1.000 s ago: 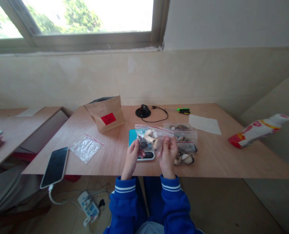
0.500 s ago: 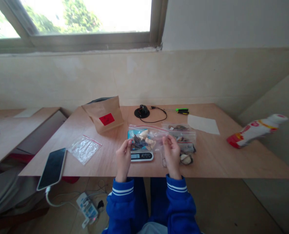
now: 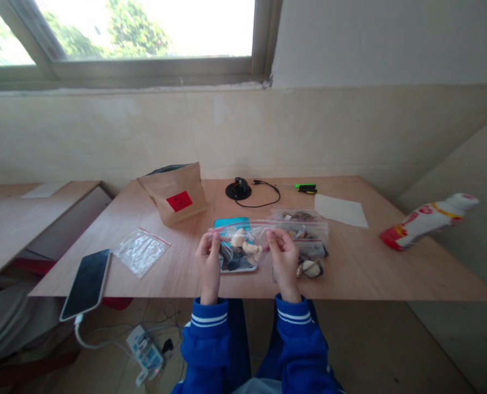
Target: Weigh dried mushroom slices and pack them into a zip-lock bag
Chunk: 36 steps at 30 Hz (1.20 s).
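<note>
Pinching the top edge of a clear zip bag [image 3: 239, 246], the left hand [image 3: 208, 258] and right hand [image 3: 283, 261] hold it at lower centre of the frame, fingers curled and closed on the plastic. The bag hangs between them, its pale and dark chunks [image 3: 238, 238] gathered low inside, over a blue digital scale [image 3: 231, 223]. A second zip bag [image 3: 305, 225] lies just beside the right hand on the plywood table [image 3: 350, 276].
</note>
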### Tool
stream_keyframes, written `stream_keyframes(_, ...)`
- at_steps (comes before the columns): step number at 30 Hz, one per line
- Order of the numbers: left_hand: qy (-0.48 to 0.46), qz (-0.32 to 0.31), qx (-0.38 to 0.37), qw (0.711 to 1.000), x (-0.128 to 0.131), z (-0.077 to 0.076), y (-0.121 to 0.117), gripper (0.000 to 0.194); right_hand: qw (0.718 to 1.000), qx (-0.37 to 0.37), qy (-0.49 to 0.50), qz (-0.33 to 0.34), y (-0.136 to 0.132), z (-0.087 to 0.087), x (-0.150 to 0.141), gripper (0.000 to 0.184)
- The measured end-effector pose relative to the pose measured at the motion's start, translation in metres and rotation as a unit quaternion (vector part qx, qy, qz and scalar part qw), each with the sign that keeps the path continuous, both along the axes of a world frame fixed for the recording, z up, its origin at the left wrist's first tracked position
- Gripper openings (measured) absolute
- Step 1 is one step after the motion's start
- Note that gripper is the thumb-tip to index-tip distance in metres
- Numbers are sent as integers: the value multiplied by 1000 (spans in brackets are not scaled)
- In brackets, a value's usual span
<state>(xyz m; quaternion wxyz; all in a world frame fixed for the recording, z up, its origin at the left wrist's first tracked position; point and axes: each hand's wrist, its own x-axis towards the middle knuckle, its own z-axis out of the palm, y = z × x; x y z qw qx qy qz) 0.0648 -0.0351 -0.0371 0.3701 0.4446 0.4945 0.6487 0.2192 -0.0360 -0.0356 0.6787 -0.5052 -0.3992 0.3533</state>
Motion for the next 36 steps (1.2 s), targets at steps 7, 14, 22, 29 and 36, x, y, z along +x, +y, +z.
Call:
stream_keyframes(7, 44, 36, 5, 998, -14, 7, -3, 32, 998, 11, -53, -17, -4, -1, 9, 35)
stream_keyframes(14, 20, 18, 26, 999, -9, 13, -2, 29, 997, 16, -69, -13, -1, -5, 16, 34)
stream_keyframes(22, 23, -1, 32, 999, -3, 16, 0, 29, 999, 36, 5, -6, -4, 6, 11, 32)
stream_keyframes(29, -11, -38, 27, 999, -7, 22, 4, 30, 998, 44, -42, -19, 1, 13, 13, 31)
stream_keyframes(36, -23, -39, 44, 998, -6, 27, 7, 28, 998, 56, -24, -13, 6, 16, 10, 27)
